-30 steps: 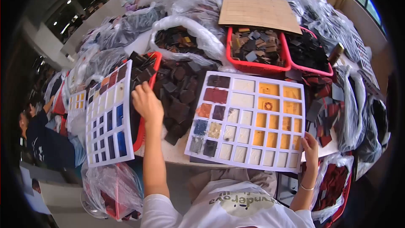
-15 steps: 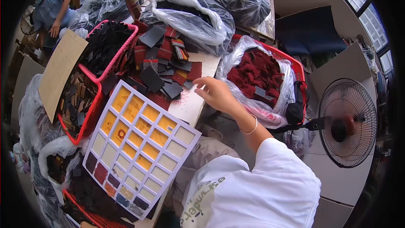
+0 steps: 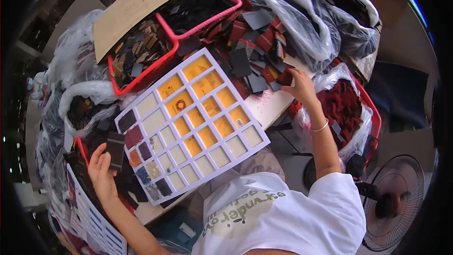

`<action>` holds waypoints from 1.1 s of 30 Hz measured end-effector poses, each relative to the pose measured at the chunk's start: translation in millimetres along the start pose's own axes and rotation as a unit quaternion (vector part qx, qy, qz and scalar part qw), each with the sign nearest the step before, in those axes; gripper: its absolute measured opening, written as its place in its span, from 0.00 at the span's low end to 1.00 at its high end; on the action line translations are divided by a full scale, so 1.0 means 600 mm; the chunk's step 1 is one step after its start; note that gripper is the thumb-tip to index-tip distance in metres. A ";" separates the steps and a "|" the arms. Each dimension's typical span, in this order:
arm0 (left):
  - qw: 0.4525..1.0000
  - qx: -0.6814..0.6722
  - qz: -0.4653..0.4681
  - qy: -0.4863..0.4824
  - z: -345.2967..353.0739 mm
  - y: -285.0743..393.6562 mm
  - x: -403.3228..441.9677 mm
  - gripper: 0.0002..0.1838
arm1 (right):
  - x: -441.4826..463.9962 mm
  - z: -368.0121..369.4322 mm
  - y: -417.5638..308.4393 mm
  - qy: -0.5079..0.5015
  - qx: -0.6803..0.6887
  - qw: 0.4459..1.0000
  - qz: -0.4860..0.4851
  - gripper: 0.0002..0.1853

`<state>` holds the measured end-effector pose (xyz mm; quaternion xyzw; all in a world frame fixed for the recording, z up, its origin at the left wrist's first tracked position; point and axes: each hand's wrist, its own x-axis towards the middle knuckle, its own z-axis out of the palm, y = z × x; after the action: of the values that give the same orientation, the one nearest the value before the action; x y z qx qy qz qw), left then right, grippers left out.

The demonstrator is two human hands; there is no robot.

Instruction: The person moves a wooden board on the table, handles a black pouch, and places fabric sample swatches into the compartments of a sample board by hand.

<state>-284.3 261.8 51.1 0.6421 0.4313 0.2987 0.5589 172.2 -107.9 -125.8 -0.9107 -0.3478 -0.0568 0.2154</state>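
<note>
- White table (image 3: 265,108): narrow bare strip right of grid tray (image 3: 239,156); tray's near corner juts past table edge, red basket (image 3: 151,72) crowds far side.
- Tray before me: white frame, yellow, pale, dark/red cells.
- Long axis slants lower left to upper right, yellow toward upper right.
- My left hand (image 3: 103,174): half-curled by dark piece (image 3: 115,144), can't tell if gripping.
- My right hand (image 3: 304,87): thumb and fingers parted, empty, at scrap pile (image 3: 255,61).

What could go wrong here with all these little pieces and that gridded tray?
The gridded tray seems to jut past the edge of the table, so a bump might tip it. The right hand is beside a loose pile of red and grey pieces; brushing it could knock some off.
</note>
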 end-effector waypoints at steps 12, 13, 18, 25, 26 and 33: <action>0.992 -0.043 0.001 0.116 -0.035 -0.177 0.128 0.11 | -0.002 -0.034 0.035 0.118 -0.232 0.965 -0.042 0.15; 0.986 -0.025 0.027 0.160 -0.043 -0.199 0.140 0.10 | -0.010 -0.030 0.065 0.169 -0.160 0.972 -0.025 0.15; 0.969 -0.155 -0.029 0.189 -0.043 -0.243 0.090 0.09 | -0.026 -0.080 0.092 0.210 0.273 0.934 0.102 0.16; 0.980 -0.077 -0.045 0.178 -0.030 -0.242 -0.014 0.09 | 0.028 -0.117 -0.238 0.052 0.506 0.861 0.011 0.14; 0.983 -0.061 -0.042 0.171 -0.032 -0.240 -0.023 0.09 | 0.031 -0.109 -0.293 -0.034 0.538 0.842 -0.015 0.23; 0.936 -0.291 -0.132 0.150 -0.049 -0.205 -0.029 0.13 | 0.052 0.078 -0.527 -0.374 0.522 0.767 0.012 0.13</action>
<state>-344.3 260.3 -61.2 0.3364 0.4847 0.4274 0.6850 -14.4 141.5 -48.7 -0.6114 -0.3658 0.4809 0.5110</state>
